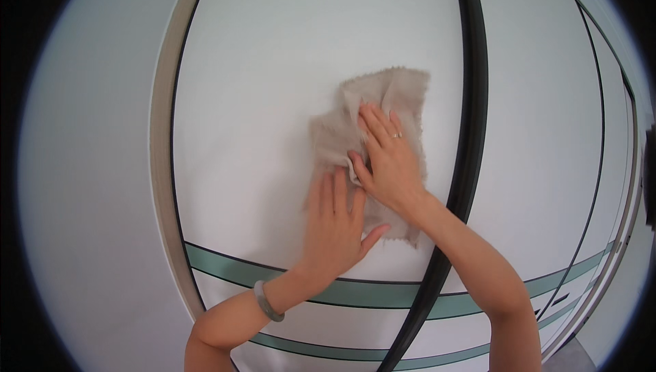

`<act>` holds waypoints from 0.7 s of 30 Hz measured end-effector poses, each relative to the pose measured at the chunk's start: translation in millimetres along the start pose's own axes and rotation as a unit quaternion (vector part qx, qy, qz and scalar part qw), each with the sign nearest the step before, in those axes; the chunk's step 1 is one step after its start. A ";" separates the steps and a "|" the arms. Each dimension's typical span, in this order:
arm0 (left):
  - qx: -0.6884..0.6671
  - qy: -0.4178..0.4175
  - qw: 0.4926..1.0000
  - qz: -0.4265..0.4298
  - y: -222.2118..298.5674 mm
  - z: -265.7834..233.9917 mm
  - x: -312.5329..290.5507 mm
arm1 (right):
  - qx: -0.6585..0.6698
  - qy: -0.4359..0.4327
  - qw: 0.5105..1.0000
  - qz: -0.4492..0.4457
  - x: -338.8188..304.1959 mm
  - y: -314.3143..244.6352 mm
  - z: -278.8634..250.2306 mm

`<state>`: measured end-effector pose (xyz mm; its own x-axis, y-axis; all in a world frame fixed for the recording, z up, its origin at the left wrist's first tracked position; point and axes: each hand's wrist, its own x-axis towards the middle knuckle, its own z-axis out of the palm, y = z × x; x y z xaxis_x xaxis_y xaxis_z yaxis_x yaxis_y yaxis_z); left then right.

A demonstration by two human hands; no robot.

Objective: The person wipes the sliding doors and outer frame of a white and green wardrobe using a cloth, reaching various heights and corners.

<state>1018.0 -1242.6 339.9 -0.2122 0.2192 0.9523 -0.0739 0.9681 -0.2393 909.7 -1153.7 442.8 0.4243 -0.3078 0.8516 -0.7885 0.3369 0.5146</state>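
Observation:
A crumpled beige cloth (403,92) with frayed edges lies spread against a white sliding wardrobe door (273,64). My right hand (391,160), with a ring on one finger, presses the middle of the cloth to the panel. Its thumb bears on a bunched fold, and the fingers grip the fabric from above. Lower and to the left, my left hand (335,222) is open, fingers stretched upward, their tips over the cloth's lower left part. Slight motion blur softens the left fingers. A grey-green bangle (265,301) circles the left wrist.
A thick black upright door frame (471,99) runs just right of the cloth. Green horizontal bands (369,294) cross the door below my hands. A beige side trim (164,133) borders the door at left, beside a pale wall (89,167). More white panels (533,133) stand at right.

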 end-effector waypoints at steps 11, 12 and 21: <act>0.055 0.094 0.993 -0.039 -23.6 11.7 94.5 | -0.136 0.078 0.987 -0.036 111.0 75.7 12.3; 0.045 0.057 0.997 -0.041 -21.7 6.6 76.1 | -0.111 0.030 0.991 -0.061 90.9 60.7 18.2; 0.010 0.009 1.000 -0.014 -3.0 -5.4 28.1 | -0.118 -0.049 0.984 -0.123 66.6 41.7 19.3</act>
<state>1017.5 -1238.6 368.3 -0.1928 0.1946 0.9618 -0.1000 0.9711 -0.2165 896.5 -1177.3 519.0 0.5352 -0.4860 0.6909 -0.5368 0.4358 0.7224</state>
